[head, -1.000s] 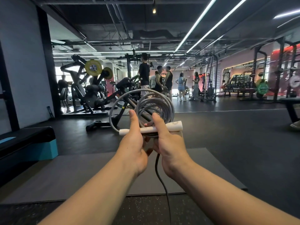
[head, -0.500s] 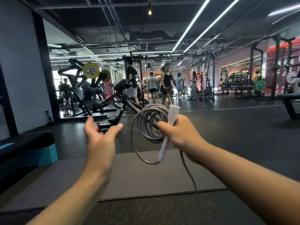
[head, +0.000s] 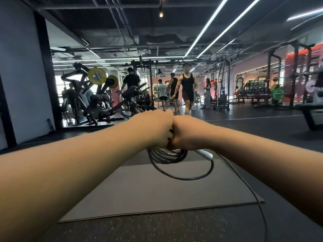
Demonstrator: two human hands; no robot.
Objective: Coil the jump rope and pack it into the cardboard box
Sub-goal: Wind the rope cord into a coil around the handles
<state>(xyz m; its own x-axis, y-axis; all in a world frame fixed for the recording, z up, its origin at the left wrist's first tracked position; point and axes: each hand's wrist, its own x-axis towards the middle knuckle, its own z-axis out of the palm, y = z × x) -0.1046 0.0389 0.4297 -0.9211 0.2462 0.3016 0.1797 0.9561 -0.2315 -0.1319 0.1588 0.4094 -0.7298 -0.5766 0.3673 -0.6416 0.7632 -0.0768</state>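
Gripping a coiled jump rope (head: 167,157) in a busy gym, I hold both fists pressed knuckle to knuckle at arm's length, above a grey floor mat (head: 157,189). My left hand (head: 153,130) is closed over the top of the bundle, and my right hand (head: 188,135) is closed right beside it, touching it, around the same bunch of loops. The dark coils hang below my fists in several tight turns, with one wider loop sagging lower than the rest. A white handle (head: 205,154) pokes out under my right hand, angled down and to the right, its rounded end clear of my fingers. From that end a single loose strand (head: 251,191) of rope runs away to the right and trails down past the edge of the mat toward the speckled rubber floor (head: 157,227) near my feet. The second handle is hidden from view, so I cannot tell where it sits. Beyond my hands, several people (head: 187,88) stand or walk on the dark gym floor, among weight machines (head: 87,102) loaded with yellow plates on the left and racks (head: 295,75) along the red-lit wall on the right. Long strip lights (head: 209,23) run across the black ceiling overhead.
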